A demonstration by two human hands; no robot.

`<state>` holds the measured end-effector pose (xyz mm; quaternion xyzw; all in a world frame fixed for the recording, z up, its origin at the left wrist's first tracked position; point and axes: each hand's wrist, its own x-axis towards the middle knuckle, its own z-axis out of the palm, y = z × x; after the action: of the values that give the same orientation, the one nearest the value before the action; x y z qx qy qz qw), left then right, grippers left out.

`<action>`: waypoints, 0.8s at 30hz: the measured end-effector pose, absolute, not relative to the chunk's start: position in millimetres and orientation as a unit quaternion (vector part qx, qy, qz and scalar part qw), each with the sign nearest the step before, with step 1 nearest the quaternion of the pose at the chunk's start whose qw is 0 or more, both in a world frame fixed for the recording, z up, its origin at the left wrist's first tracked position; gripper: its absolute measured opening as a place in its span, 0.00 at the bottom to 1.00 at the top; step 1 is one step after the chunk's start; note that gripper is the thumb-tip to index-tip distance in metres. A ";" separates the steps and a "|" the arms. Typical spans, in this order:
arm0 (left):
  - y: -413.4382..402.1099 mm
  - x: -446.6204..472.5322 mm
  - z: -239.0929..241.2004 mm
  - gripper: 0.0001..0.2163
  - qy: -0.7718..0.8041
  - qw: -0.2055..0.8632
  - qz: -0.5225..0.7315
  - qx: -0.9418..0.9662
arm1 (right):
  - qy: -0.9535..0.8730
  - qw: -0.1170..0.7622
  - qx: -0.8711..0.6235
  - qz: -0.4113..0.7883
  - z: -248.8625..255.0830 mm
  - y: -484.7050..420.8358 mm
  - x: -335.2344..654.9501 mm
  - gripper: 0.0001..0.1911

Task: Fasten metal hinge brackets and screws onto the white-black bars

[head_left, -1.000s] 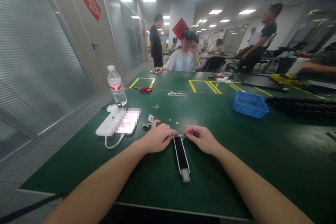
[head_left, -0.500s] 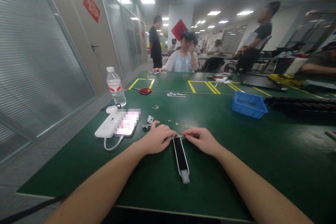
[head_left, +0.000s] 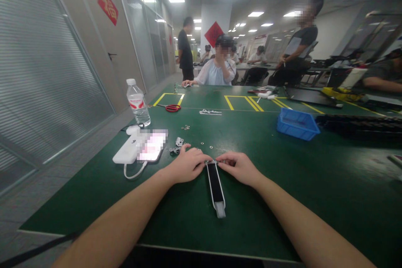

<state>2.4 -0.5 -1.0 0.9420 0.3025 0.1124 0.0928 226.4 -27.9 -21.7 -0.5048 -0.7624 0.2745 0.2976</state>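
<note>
A long black strip with white edges (head_left: 215, 184) lies lengthwise on the green table in front of me, a grey tab at its near end. My left hand (head_left: 188, 165) is closed, its thumb and forefinger pinching the left side of the strip's far end. From the other side, the fingertips of my right hand (head_left: 239, 168) are pressed together at the same end. A thin metallic piece seems to cross there, mostly hidden by the fingers. Grey metal parts (head_left: 177, 145) lie just beyond my left hand, and small rings (head_left: 211, 147) are scattered past the fingertips.
Left stand a water bottle (head_left: 137, 102), a white power bank (head_left: 126, 150) and a phone (head_left: 154, 145). Red-handled scissors (head_left: 172, 108) and white pieces (head_left: 210, 112) lie farther back. A blue bin (head_left: 297, 124) sits to the right. A person (head_left: 216, 69) sits opposite.
My right fingertips have shifted slightly left, closer to the strip's far end. My left hand and the strip look nearly unchanged. A standing person at the back right has moved a little.
</note>
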 end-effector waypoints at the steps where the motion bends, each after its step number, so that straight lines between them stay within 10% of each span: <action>1: -0.2 2.3 -1.5 0.14 0.301 0.092 0.114 0.942 | -0.764 0.298 -0.502 0.273 -21.7 -27.9 226.2 0.11; 24: 0.3 3.0 -4.3 0.14 0.313 0.090 0.126 0.937 | -0.806 0.275 -0.470 0.231 -25.1 -26.4 225.9 0.12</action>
<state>3.0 0.3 -4.3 0.9370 0.3134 0.1258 0.0895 225.9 -26.4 -25.1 -0.4698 -0.8065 0.2308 0.2750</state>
